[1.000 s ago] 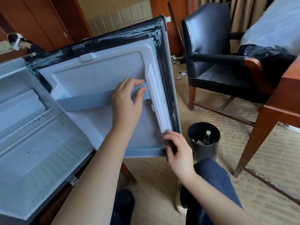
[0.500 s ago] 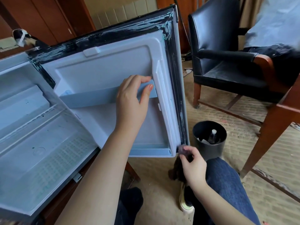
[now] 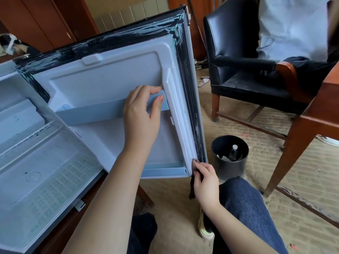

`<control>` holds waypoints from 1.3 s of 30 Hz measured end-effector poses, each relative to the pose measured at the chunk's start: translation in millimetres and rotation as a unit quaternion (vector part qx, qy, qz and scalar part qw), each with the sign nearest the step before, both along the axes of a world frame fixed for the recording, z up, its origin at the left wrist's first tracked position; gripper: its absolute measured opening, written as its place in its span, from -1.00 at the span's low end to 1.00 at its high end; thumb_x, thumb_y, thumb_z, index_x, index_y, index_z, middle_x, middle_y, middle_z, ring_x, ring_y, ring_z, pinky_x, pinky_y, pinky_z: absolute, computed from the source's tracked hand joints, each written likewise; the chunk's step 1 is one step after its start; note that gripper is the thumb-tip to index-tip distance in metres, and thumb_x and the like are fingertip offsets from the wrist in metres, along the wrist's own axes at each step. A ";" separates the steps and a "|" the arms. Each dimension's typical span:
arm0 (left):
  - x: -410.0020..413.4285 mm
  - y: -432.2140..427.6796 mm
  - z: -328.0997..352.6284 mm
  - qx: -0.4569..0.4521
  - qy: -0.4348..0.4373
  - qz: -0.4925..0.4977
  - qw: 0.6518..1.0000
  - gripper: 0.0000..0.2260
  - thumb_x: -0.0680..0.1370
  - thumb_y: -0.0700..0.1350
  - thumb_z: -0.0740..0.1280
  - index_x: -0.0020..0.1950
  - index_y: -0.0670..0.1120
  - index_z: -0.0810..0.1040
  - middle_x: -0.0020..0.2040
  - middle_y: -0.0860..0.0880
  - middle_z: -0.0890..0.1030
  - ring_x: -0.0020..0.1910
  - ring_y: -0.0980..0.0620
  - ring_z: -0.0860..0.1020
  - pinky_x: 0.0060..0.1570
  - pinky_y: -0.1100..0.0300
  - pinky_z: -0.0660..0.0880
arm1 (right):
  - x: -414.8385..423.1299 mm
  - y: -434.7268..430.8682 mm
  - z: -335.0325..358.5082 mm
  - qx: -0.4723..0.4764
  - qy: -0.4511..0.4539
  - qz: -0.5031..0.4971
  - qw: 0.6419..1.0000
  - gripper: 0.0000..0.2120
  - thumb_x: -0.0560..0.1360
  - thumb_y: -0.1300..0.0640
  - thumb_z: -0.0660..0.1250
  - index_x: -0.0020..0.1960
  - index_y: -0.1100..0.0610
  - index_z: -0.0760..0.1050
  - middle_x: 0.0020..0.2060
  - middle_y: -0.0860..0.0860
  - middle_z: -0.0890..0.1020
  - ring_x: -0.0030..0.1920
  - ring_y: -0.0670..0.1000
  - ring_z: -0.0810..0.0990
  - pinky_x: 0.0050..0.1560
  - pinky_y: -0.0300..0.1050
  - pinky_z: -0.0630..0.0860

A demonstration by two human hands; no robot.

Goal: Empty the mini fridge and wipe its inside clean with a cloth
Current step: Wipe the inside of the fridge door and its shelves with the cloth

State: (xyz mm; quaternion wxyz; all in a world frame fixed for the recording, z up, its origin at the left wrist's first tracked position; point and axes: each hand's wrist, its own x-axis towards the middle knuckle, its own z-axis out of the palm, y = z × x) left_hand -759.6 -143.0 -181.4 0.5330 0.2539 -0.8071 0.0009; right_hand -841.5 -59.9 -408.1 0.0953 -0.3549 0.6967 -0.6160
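Mini fridge [image 3: 42,173]: cavity at the left, lying open; from the part in view, emptying is judged done and wiping is in hand. Door [image 3: 113,76]: swung wide, its pale inner liner turned to the camera. Door rail [image 3: 88,112]: blue bar across the liner, gripped near its right end by the left hand [image 3: 141,116], fingers curled over the top edge, thumb laid on the front; were weight leaned on it, the rail could be sprung from its mounts or the hinge strained. Door seal [image 3: 191,99]: black, smeared and wrinkled; it could be dragged out of its groove by a hard rub. Cloth [image 3: 192,188]: dark, pinched by the right hand [image 3: 206,184] against the seal's bottom corner, tail hanging below the door; grime could merely be spread if no fresh face is turned. Waste bin [image 3: 236,171]: near the door's free edge, bottle [image 3: 233,153] inside; it could be struck if the door is pushed further.
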 end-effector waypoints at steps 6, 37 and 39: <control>0.5 0.0 -0.6 -0.001 0.005 0.007 1.000 -0.93 0.53 -0.27 0.31 -0.04 -0.24 0.56 -0.03 0.10 0.50 0.00 0.05 0.48 0.06 0.49 0.27 | 3.9 -3.2 -11.5 0.013 -0.129 0.003 0.992 -0.71 0.47 0.43 0.30 0.04 0.09 0.57 0.01 -0.03 0.61 0.03 -0.23 0.53 0.18 -0.33 0.40; 8.2 -1.8 -1.7 0.014 0.006 -0.011 1.000 -0.92 0.51 -0.26 0.32 -0.03 -0.20 0.58 -0.07 -0.09 0.62 -0.03 0.03 0.48 -0.01 0.30 0.32 | -25.7 -28.9 186.9 -0.175 0.331 -0.050 0.926 -0.78 0.52 0.30 0.29 0.13 0.26 0.60 -0.05 0.17 0.55 -0.06 0.19 0.57 -0.14 0.02 0.56; 3.9 -3.6 0.4 0.031 -0.002 -0.013 0.999 -0.88 0.50 -0.26 0.30 -0.01 -0.19 0.59 -0.05 -0.08 0.62 -0.01 0.02 0.48 0.00 0.30 0.32 | -28.7 -24.6 152.1 -0.104 0.326 -0.048 0.938 -0.78 0.48 0.32 0.33 0.11 0.24 0.61 -0.10 0.15 0.53 -0.13 0.19 0.57 -0.23 0.04 0.58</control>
